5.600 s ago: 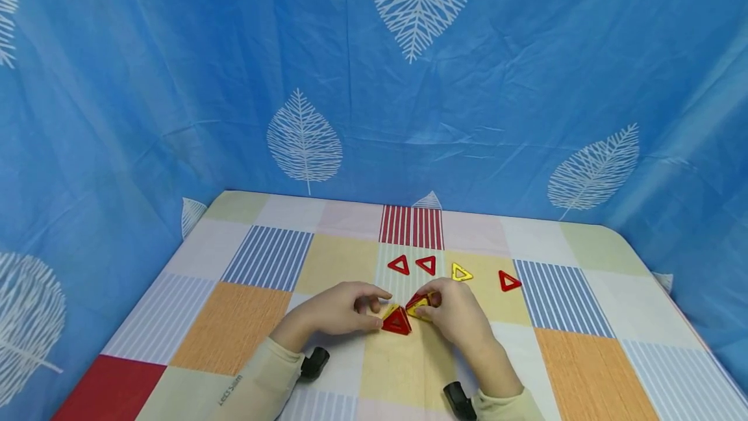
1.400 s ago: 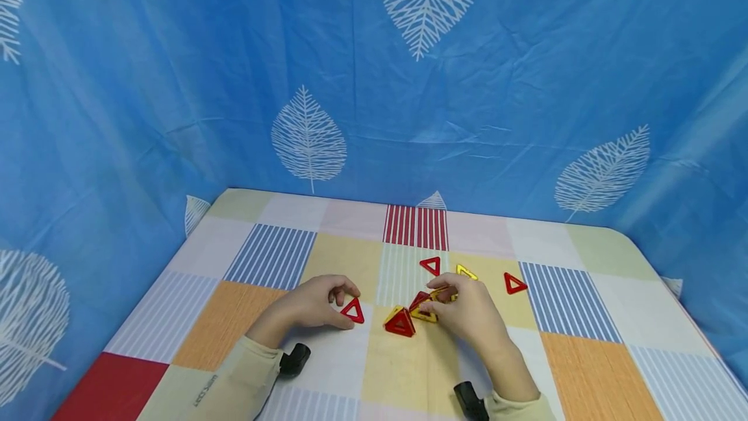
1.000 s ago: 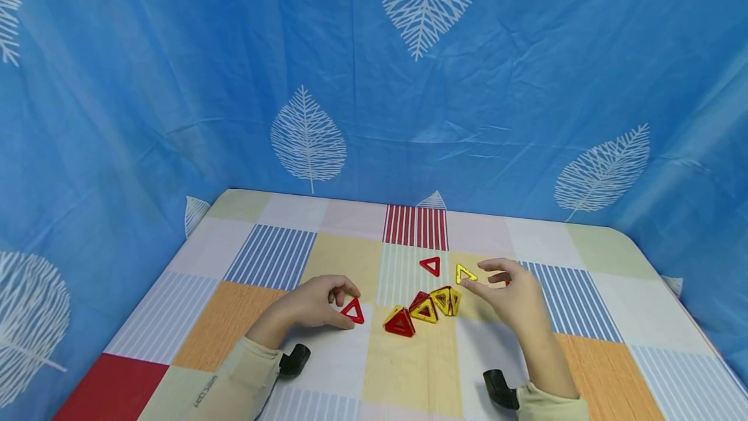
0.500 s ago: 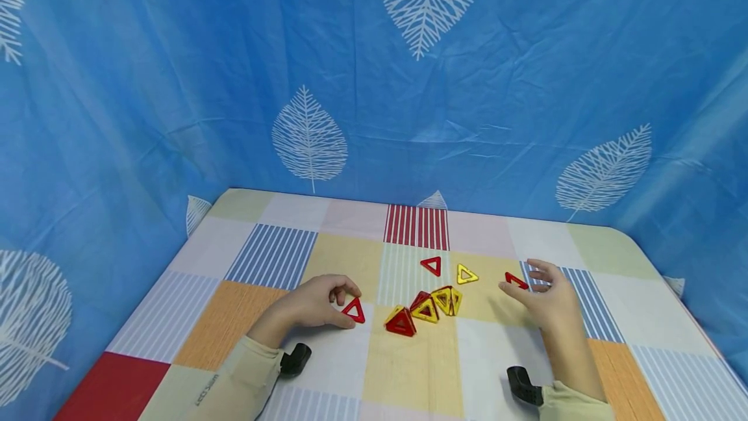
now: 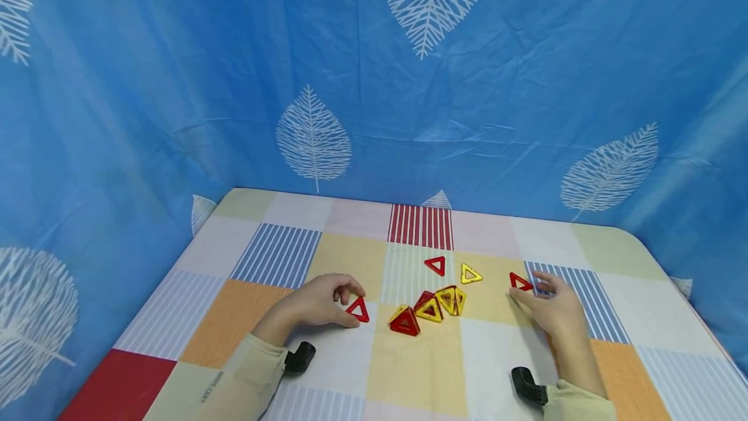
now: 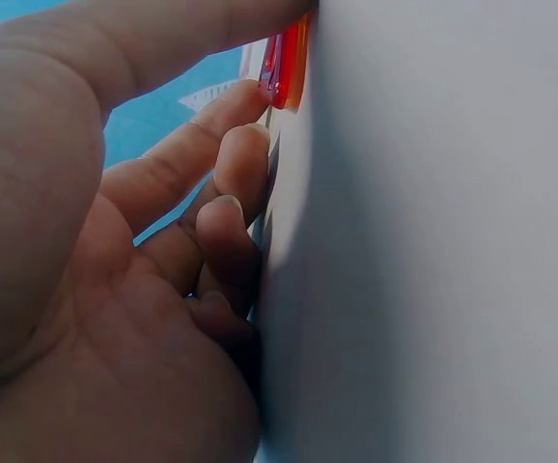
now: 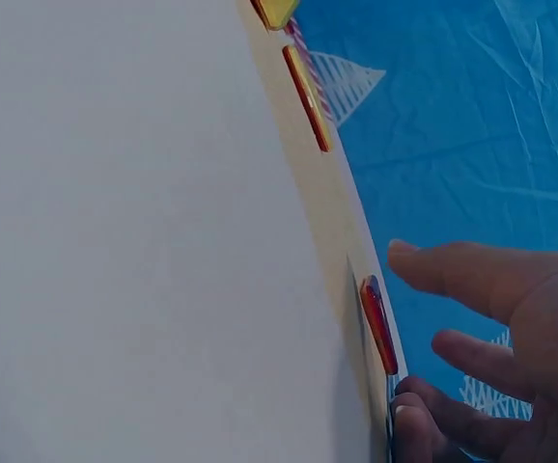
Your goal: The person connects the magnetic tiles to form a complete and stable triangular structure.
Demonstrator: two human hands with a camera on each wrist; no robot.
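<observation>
In the head view my left hand (image 5: 320, 301) pinches a red triangle tile (image 5: 363, 317) between thumb and fingertips, low over the table. The left wrist view shows that red tile (image 6: 281, 72) edge-on by the fingertips. My right hand (image 5: 558, 309) is at another red triangle tile (image 5: 521, 281) on the right, fingers spread around it. In the right wrist view a gap shows between the upper finger and the tile (image 7: 378, 326). Between the hands stand small red and yellow pyramids of triangle tiles (image 5: 404, 324), joined in a slanting row.
Behind the pyramids lie a flat red triangle tile (image 5: 442, 265) and a yellow one (image 5: 470, 274). A patchwork cloth (image 5: 417, 375) covers the table. A blue curtain with leaf prints (image 5: 485, 70) hangs behind it.
My left hand has left the pyramids and moved left with a red tile from the back. A yellow pyramid has joined the row's right end; my right hand released it and moved right.
</observation>
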